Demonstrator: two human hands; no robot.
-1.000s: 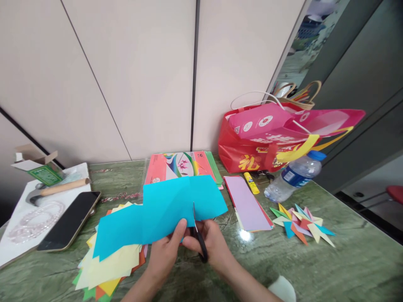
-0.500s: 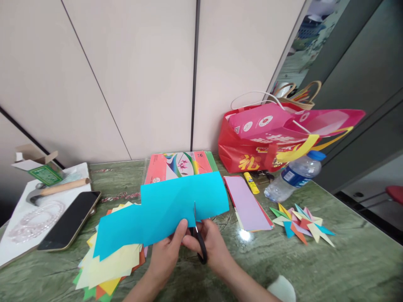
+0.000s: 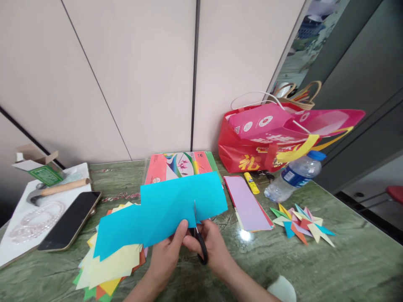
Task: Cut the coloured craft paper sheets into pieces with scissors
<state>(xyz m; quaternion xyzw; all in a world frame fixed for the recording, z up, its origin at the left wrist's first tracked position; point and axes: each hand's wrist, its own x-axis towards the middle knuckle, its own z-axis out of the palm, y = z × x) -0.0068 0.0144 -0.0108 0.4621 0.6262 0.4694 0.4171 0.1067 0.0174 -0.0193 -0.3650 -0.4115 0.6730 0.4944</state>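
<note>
A sheet of bright blue paper is pinched at its near edge by my left hand, thumb on top. My right hand grips black-handled scissors, whose blades sit in a slit running up from the paper's near edge. Part of the lower blade is hidden behind the sheet. Left of my hands lies a fanned stack of coloured paper, cream, yellow, orange and green, with more blue paper on top. A lilac strip of paper tops a narrow stack to the right.
Folded paper stars lie at the right, near a water bottle and a yellow glue stick. Behind stand a red gift bag and a paper pack. A phone and hammer are at left.
The right part of the blue sheet has shifted very slightly leftward. Both hands and the scissors keep almost the same position.
</note>
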